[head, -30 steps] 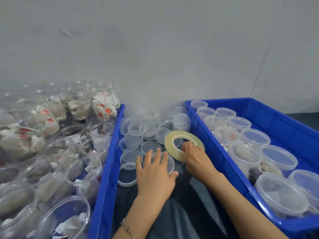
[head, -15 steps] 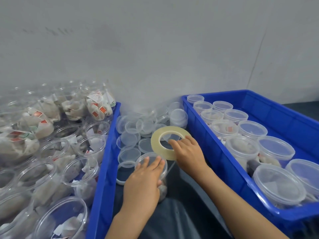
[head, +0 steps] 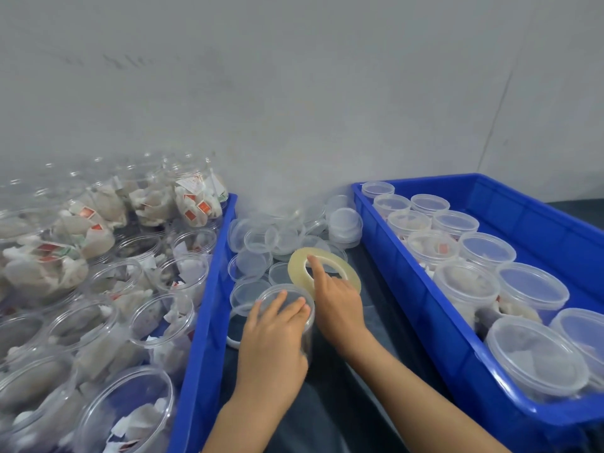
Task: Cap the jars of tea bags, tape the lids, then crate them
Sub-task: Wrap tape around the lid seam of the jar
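Head view: the left hand (head: 274, 335) lies over the top of a capped clear jar (head: 300, 325), its fingers (head: 295, 308) spread flat across the lid (head: 277, 292) and the thumb wrapped down the jar's side, so the hand grasps the jar from above. The jar stands upright on a dark surface (head: 353, 403) between two blue crates.

Just right of those fingers, the right hand (head: 338, 305) holds a roll of clear tape (head: 340, 266). Its index finger (head: 315, 268) pokes into the roll's centre hole, and the other fingers curl under the near edge of the ring. The roll is tilted, with its low edge close to the jar's lid; whether the two touch cannot be told.

Beyond both sets of fingertips lies a heap of loose clear lids (head: 287, 237) against the wall.

Left of the left hand's fingers, the left crate (head: 209, 305) holds open jars of tea bags (head: 108, 289), uncapped. Right of the right hand, the right crate (head: 425, 289) holds capped jars (head: 483, 256) standing in rows.
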`<state>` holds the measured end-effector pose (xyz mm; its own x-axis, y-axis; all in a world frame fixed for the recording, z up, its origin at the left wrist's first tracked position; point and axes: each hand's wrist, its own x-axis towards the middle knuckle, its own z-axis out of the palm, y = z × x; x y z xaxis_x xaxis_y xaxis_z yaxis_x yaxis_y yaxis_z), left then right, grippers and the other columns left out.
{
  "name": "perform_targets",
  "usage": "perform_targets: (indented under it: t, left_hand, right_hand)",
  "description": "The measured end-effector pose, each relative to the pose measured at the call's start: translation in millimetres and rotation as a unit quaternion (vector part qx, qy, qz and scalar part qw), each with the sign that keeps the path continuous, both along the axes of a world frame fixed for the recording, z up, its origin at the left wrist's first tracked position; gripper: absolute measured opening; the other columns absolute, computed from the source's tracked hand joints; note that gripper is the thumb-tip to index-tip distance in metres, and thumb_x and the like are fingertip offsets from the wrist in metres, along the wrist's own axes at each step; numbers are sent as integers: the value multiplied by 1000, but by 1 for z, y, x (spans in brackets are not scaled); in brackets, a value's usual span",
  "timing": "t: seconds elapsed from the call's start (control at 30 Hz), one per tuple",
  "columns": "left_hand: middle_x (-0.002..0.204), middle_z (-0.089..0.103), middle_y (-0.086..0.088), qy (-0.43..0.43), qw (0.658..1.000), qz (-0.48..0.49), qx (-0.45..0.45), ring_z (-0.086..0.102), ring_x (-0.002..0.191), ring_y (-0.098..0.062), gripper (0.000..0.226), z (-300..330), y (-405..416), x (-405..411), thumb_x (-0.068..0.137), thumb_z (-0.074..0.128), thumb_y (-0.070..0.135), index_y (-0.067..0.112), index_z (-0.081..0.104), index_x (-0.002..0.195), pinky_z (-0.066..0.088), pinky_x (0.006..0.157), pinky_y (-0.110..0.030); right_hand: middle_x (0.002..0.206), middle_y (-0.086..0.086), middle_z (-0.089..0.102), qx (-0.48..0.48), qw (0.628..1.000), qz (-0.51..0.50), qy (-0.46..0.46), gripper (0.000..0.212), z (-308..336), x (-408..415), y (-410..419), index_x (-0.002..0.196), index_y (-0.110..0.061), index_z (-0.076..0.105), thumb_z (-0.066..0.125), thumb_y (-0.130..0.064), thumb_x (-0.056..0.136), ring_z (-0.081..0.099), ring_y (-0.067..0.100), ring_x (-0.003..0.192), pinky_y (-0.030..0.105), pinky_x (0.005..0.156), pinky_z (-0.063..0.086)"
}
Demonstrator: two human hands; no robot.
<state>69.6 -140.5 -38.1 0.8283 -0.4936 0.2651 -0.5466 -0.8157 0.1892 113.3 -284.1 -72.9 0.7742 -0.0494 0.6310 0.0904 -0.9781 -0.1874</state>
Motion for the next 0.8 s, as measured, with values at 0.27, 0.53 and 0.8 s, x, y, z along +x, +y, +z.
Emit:
perform_targets:
  t: [0.27, 0.53, 0.8]
  left_hand:
    - [159, -3, -16, 57, 983, 165, 60, -17, 144, -34, 100, 12, -36, 21, 81, 24, 80, 13, -1, 151, -6, 110, -63]
    - [154, 27, -4, -23, 992, 110, 61, 21, 141, -22, 77, -13, -25, 30, 89, 27, 70, 21, 21, 148, 25, 110, -42]
    - [154, 22, 3, -20, 996, 65, 61, 17, 142, -16, 79, -16, -14, 39, 86, 30, 73, 28, 18, 149, 25, 110, -36]
  right_hand:
    - [130, 3, 52, -16, 991, 17, 129, 71, -9, 1, -6, 149, -14, -11, 37, -29, 99, 55, 20, 110, 34, 92, 41]
    - [82, 4, 66, -114, 991, 65, -4, 87, 14, -16, -25, 132, -8, 47, 86, -13, 53, 64, 17, 61, 29, 50, 52]
    - [63, -1, 63, -119, 987, 92, 56, 50, -3, -49, -61, 93, -12, 64, 82, 1, 48, 57, 22, 50, 24, 48, 47]
